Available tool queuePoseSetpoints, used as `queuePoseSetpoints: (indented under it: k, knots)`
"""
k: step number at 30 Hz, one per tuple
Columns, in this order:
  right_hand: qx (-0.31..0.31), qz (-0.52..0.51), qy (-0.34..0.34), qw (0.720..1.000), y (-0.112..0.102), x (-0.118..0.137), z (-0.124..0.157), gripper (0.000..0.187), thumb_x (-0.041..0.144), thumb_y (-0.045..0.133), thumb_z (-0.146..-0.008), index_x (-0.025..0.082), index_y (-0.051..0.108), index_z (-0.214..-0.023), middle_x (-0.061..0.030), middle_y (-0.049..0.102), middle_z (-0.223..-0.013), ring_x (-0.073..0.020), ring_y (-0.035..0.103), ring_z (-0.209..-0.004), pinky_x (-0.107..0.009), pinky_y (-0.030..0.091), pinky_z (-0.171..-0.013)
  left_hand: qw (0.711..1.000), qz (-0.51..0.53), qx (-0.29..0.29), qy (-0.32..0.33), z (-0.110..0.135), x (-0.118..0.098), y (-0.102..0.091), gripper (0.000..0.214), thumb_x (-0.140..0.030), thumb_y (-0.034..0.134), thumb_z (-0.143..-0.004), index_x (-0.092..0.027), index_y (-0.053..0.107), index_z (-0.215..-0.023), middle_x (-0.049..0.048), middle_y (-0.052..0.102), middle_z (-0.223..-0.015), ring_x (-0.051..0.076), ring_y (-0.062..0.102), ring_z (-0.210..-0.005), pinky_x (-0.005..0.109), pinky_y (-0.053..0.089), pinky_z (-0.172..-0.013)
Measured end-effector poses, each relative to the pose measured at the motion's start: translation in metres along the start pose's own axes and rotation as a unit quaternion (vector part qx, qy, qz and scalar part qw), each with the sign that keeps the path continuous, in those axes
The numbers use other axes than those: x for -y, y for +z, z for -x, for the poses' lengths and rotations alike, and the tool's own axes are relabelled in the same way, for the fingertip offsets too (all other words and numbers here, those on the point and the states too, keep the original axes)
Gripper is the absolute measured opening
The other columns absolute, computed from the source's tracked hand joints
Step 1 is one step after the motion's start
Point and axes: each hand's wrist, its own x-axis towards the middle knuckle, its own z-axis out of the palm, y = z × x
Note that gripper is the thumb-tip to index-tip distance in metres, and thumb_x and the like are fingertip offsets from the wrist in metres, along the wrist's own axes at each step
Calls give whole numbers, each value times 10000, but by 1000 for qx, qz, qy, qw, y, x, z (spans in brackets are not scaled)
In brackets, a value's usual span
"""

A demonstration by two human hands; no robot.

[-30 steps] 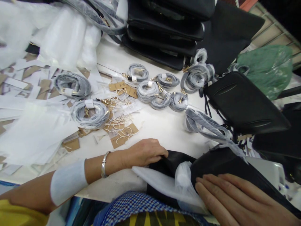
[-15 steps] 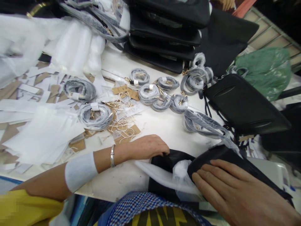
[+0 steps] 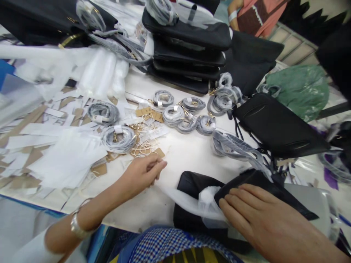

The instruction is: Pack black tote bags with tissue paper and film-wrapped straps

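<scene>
A black bag (image 3: 189, 179) lies at the table's front edge, its flap folded back to the right. White padding in thin wrap (image 3: 207, 199) shows at its opening, and a white strip (image 3: 181, 201) sticks out to the left. My right hand (image 3: 255, 208) lies over the flap, fingers together and bent at its edge; the thumb is hidden. My left hand (image 3: 148, 170) hangs above the table left of the bag, fingers curled with thumb against them. Whether anything is pinched there I cannot make out. Close by lie brown tags with white strings (image 3: 145, 148).
Several wrapped coiled straps (image 3: 174, 116) lie mid-table. Paper slips and white sheets (image 3: 65, 157) cover the left. Black bags (image 3: 189, 58) are stacked at the back. On the right are another black bag (image 3: 279, 126) and a green plastic bag (image 3: 298, 91). A person (image 3: 255, 16) stands beyond.
My left hand has let go of the black bag's edge and moved left toward the tags. My right hand stays on the flap. The view has tilted up slightly.
</scene>
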Motion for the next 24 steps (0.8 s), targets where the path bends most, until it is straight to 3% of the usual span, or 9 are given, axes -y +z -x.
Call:
queuePoseSetpoints:
  k: [3,5,8,11,14,16,19,22,24]
  knots:
    - [-11,2,-9,1000,2,1,-1,372,-5,415,-737,180,604,-999,-21,720,-870,-219,657,-789,-403,457,-836,991,100,39,-81,36,0,12,391,-581,481,-931,-199,530,-864,-35,591,-624,131,587,-485,202,461,-411]
    - [-16,4,-13,1000,3,2,-1,376,-18,415,-735,174,607,-996,-22,717,-864,-216,654,-788,-399,457,-832,987,127,24,-93,45,0,25,399,-603,533,-892,-206,504,-901,-35,591,-644,152,614,-517,218,483,-412]
    - [-24,8,-19,1000,5,6,1,395,-19,411,-740,166,612,-1025,-36,716,-889,-227,650,-824,-412,451,-853,990,112,-3,-83,36,-4,42,396,-586,595,-856,-211,485,-923,-24,618,-679,160,627,-534,238,509,-454]
    - [-29,14,-17,999,7,9,3,378,-6,411,-761,162,620,-1027,-46,713,-895,-232,641,-841,-422,439,-881,995,92,-1,-45,18,-12,56,371,-519,656,-824,-212,508,-971,2,663,-781,166,656,-655,236,529,-547]
    - [-36,13,-15,999,11,12,7,338,23,427,-783,160,627,-1020,-52,708,-891,-235,629,-848,-428,428,-901,995,98,13,-23,5,-19,68,336,-451,637,-824,-197,543,-1024,15,669,-864,143,623,-671,210,503,-535]
    - [-35,9,-16,999,14,15,10,320,41,443,-798,157,628,-1031,-54,706,-906,-238,621,-864,-434,415,-921,995,84,41,-24,0,-20,72,262,-377,588,-827,-186,594,-1006,6,660,-817,128,591,-615,200,479,-500]
    - [-33,1,-19,999,19,18,12,279,77,475,-820,154,632,-1037,-56,703,-934,-243,612,-889,-442,390,-956,989,63,127,-50,-5,-18,70,196,-283,546,-781,-186,661,-907,-16,629,-628,140,593,-526,217,481,-478]
    - [-39,-6,-19,999,21,18,8,214,107,519,-833,152,639,-1005,-54,701,-929,-241,609,-887,-440,373,-987,954,125,229,-149,-11,-12,63,135,-268,578,-710,-171,627,-790,-12,610,-503,158,586,-442,245,493,-456]
    - [-40,-10,-20,999,21,16,3,164,119,554,-839,154,641,-974,-50,698,-906,-230,608,-860,-431,377,-993,923,183,266,-211,-17,-8,60,138,-292,632,-666,-162,592,-688,9,616,-495,148,584,-449,240,500,-470]
